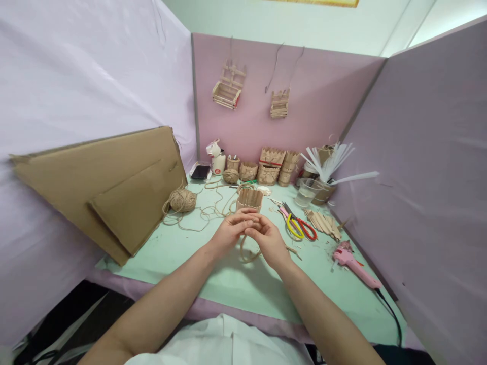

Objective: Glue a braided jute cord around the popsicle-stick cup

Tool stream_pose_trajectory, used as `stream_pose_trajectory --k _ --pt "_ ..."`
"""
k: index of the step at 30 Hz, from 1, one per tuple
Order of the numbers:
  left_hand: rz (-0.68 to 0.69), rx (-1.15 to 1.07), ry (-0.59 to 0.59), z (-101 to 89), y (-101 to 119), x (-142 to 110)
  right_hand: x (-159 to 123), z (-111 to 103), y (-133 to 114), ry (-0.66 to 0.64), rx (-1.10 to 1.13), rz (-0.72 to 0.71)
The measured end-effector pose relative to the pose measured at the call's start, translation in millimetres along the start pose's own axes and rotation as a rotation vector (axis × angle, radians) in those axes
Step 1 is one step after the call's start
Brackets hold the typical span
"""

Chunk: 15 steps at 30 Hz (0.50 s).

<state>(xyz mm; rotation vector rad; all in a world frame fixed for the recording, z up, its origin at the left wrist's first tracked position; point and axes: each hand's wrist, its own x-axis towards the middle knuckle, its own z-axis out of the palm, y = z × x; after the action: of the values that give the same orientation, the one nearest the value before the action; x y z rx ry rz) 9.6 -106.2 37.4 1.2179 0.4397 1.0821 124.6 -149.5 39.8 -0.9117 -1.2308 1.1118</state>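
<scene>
My left hand (231,230) and my right hand (269,240) meet at the fingertips over the middle of the table, fingers curled and pressed together. Whatever lies between them is hidden. A thick cord of twine (249,260) loops out below the fingers, and a piece of it shows to the right of my right hand; I cannot tell if it is gripped. Just beyond the fingers stands a small cup made of wooden craft sticks (249,198), its lower part covered by my hands. Loose twine lies around its left side.
Left are a twine ball (183,200) and leaning cardboard (125,187). Right are scissors (294,225), wooden sticks (323,224), a pink glue gun (355,266) with a cord, a clear plastic cup (305,192) and white glue sticks (330,161). Stick-built containers (268,175) line the back.
</scene>
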Motion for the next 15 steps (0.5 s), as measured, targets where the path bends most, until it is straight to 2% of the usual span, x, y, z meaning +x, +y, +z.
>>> stream_pose_trajectory --k 4,8,10,12,15 --pt "-0.026 -0.003 0.057 0.7 7 1 2 -14 -6 0.113 -0.052 0.003" --pt "0.044 0.128 0.135 -16.5 38 13 16 -47 -32 0.277 -0.132 -0.119" --pt "0.052 0.254 0.093 -32.9 53 26 26 -63 -43 0.320 -0.106 -0.148" --pt "0.019 0.405 0.045 -50.5 57 41 35 -73 -47 0.344 -0.080 -0.166" --pt "-0.086 0.584 -0.080 -69.7 40 63 41 -76 -40 0.329 -0.092 -0.157"
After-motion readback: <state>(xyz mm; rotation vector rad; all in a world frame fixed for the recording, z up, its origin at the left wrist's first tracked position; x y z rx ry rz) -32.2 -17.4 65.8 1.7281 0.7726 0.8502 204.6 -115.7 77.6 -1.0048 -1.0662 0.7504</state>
